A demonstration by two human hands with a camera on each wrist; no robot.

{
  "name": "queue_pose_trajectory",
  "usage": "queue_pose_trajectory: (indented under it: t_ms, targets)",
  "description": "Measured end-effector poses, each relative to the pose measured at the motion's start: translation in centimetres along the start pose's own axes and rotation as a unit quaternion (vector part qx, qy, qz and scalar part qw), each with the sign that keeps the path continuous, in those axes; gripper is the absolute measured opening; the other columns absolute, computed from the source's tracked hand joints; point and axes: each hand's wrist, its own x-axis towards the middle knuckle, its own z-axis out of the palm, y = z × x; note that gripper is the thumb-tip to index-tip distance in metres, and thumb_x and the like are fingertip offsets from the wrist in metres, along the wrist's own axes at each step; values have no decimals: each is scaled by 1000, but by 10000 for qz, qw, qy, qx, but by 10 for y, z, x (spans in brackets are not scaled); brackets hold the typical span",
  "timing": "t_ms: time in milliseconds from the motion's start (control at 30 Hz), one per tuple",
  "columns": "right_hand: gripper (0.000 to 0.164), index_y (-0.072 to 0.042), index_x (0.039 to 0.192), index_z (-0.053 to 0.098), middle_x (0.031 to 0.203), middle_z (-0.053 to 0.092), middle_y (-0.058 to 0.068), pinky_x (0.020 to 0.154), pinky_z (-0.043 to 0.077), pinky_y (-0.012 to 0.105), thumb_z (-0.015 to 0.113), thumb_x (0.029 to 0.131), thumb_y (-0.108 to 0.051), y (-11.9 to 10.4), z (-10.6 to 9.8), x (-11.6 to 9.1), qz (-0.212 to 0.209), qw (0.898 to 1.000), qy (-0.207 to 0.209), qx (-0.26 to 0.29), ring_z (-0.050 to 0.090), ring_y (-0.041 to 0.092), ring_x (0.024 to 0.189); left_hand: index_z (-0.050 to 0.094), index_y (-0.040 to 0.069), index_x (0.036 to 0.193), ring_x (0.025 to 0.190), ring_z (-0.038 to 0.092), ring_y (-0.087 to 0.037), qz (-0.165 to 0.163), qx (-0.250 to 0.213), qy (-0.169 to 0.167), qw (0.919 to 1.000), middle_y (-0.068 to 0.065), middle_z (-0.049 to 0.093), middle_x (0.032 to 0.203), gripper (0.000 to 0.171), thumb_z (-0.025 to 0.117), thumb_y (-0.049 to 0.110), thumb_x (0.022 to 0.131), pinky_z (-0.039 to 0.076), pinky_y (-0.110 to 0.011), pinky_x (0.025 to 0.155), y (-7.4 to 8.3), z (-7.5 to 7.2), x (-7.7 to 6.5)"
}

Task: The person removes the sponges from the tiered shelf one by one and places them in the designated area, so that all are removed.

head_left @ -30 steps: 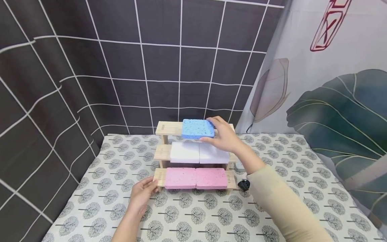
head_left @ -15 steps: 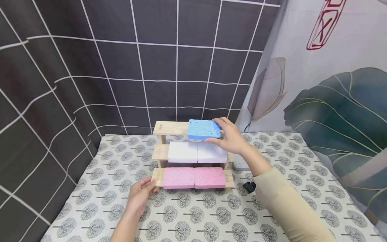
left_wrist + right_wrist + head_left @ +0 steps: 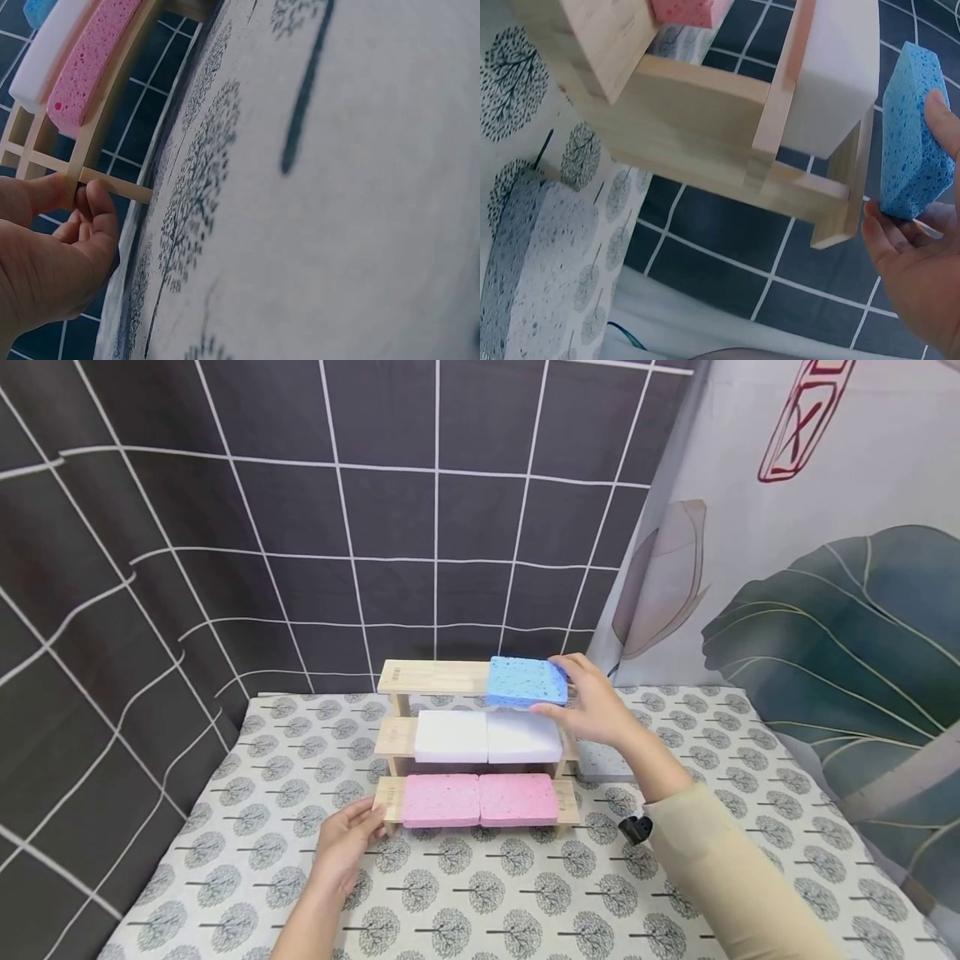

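My right hand pinches a blue sponge by its right side, over the right part of the top step of a three-step wooden rack. In the right wrist view the blue sponge is close over the top board, between thumb and fingers. My left hand pinches the left end of the bottom step; in the left wrist view the thumb and fingers close on the board's end. Two white sponges lie side by side on the middle step, two pink sponges on the bottom one.
A grey sponge lies on the patterned tablecloth right of the rack, partly behind my right arm. A small black object sits by the right sleeve. A dark tiled-pattern curtain hangs behind, a leaf-printed cloth at right.
My right hand has carried the blue sponge rightward along the top step. More of the grey sponge shows. The left hand keeps its grip on the rack, and the head view has shifted slightly.
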Motion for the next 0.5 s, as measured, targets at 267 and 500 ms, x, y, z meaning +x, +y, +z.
queue_pose_trajectory:
  t_ms: [267,500]
  targets:
    - [84,5,144,46,137,52,20,109,41,60,85,82,-35,11,-6,-5,-10,9999,118,-9,50,39,125,45,-17,138,87,64,-12,4,-51,-22,10000,-19,63,113,47,61,6,100,59,-19,79,1,0,-1]
    - [80,5,143,48,134,54,20,105,44,59,85,83,-31,20,-9,-11,1,9999,117,26,52,39,120,45,-17,138,85,64,-11,-5,-90,-27,10000,-19,65,111,47,61,5,100,59,-19,78,-1,-1,1]
